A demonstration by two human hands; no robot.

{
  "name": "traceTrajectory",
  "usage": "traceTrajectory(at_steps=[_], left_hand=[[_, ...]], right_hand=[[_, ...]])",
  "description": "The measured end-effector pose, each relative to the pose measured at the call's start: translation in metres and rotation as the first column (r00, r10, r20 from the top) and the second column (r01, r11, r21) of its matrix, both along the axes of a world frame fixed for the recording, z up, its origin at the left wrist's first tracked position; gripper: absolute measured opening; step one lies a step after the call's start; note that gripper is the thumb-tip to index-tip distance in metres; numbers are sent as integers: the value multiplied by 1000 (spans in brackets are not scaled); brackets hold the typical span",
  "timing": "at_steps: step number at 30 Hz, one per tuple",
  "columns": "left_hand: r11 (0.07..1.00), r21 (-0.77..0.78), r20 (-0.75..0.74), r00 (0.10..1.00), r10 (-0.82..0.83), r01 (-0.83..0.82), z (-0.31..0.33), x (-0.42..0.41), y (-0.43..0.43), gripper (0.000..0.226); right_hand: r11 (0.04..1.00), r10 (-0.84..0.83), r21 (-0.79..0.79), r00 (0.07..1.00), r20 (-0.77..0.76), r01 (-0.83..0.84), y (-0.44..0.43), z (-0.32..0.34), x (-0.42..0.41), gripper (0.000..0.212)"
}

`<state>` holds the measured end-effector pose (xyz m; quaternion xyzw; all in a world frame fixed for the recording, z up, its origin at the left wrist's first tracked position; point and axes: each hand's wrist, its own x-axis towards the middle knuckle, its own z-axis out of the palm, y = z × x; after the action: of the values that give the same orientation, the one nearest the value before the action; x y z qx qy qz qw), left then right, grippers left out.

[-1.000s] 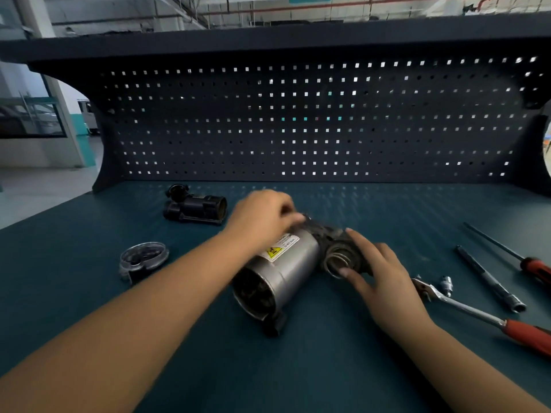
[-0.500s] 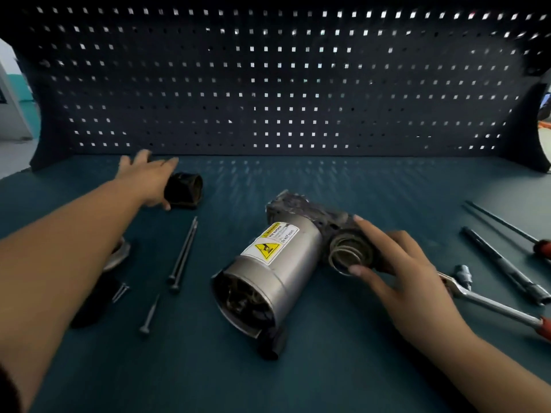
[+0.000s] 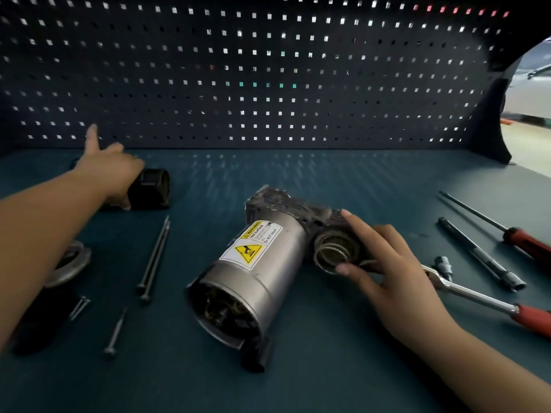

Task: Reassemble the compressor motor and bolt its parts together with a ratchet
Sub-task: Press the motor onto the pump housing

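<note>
Steadying the compressor motor (image 3: 262,263) comes first. The right hand (image 3: 387,263) lies on its head end, fingers spread and straight, pressing beside the spring seat (image 3: 331,251), and the silver body runs down-left from them on the tabletop (image 3: 328,180). The ratchet (image 3: 477,296) lies just right of those fingers. Farther off, the left hand (image 3: 110,171) grips the black housing (image 3: 152,187), thumb and curled fingers around it, index raised. I would lift it squarely, clear of the long bolts (image 3: 155,254) just nearer than that hand.

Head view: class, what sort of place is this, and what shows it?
Probably a repair workshop: a pegboard backs the bench, with a ratchet, a screwdriver and an opened motor lying on it.
</note>
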<state>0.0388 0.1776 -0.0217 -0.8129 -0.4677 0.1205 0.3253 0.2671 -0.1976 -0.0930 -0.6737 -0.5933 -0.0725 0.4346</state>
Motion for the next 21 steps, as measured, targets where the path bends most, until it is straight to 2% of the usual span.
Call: traceTrajectory(at_steps=[3,5,7,9,12,15,17,19,21], left_hand=[[980,129,133,977,-168,151,4,-9,-16,51],[963,157,287,923,-256,218,19,-11,-36,55],[955,123,466,834,-296,271,42,-9,-68,61],[931,121,619,707,-341,344,65,-7,-107,66],[896,137,735,563,-377,422,92,-13,-173,66],[877,88,790,503,-350,473,111,-22,-241,63],[870,0,825,491,-279,494,119,-23,-279,64],[862,-143,833,530,-160,486,120,-17,-305,67],[814,-316,818,575,-27,487,116,-9,-322,66]], right_hand=[[1000,6,2,1000,-4,-6,0,0,-1,63],[1000,9,2,1000,-13,-9,1,0,-1,63],[1000,12,10,1000,-10,-12,1,0,-1,63],[1000,16,15,1000,-11,-16,1,0,0,67],[999,29,18,999,-15,-29,1,-1,0,68],[999,28,20,999,-26,-27,1,-2,-1,66],[1000,24,11,999,-40,-23,0,-2,-1,65],[999,34,16,997,-67,-33,0,-2,-1,64],[999,47,17,995,-88,-46,0,-2,-1,64]])
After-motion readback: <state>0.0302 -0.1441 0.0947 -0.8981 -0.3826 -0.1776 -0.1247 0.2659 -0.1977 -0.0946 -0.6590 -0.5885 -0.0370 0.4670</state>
